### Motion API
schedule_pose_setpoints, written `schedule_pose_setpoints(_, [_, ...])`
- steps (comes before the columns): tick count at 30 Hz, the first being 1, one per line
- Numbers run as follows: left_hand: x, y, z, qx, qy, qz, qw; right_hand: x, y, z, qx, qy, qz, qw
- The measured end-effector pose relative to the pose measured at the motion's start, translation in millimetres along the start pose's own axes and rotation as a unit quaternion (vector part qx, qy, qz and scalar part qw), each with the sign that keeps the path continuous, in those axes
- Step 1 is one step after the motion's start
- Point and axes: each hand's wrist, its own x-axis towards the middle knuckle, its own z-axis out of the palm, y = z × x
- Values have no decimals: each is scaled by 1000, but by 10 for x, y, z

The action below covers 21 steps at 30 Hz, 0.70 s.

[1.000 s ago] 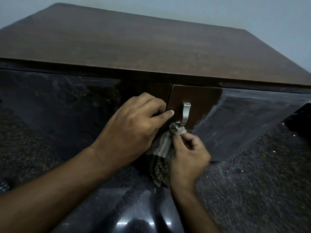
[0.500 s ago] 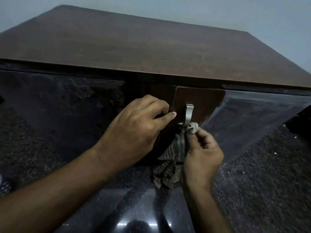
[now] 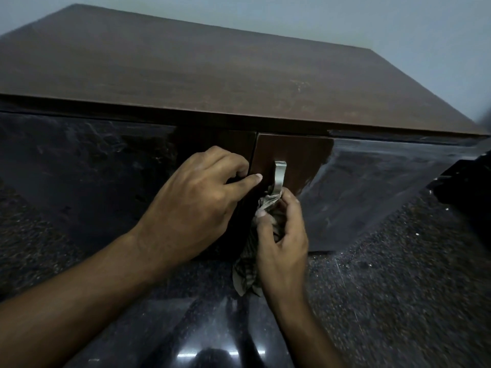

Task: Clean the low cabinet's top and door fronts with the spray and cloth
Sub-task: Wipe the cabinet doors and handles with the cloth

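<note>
Striped cloth pinched in right hand fingers; left hand curled on door edge.

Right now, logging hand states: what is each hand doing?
Left hand: curled closed at the dark cabinet door's edge; contents hidden.
Right hand: closed on the striped grey cloth at the metal handle.
</note>
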Motion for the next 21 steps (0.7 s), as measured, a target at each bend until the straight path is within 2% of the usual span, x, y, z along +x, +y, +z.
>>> schedule_pose_setpoints(3, [1, 6, -6, 8, 2, -2, 1000, 26, -33, -75, 104, -35, 36, 993])
schedule_pose_setpoints(5, [2, 23, -5, 15, 4, -5, 1000, 97, -62, -132, 125, -35, 39, 991])
schedule_pose_setpoints(7, [5, 41, 0, 22, 1, -7, 1000, 223, -99, -204, 106, -53, 34, 992])
schedule_pose_setpoints(11, [6, 42, -10, 25, -4, -8, 1000, 439, -162, -386, -7, -159, 9, 987])
schedule_pose_setpoints(13, [8, 39, -28, 24, -8, -9, 1000, 440, -157, -436, -46, -178, 1, 983])
schedule_pose_setpoints(21, [-7, 56, -81, 20, -24, -17, 999, 295, -127, -380, -23, -113, 0, 993])
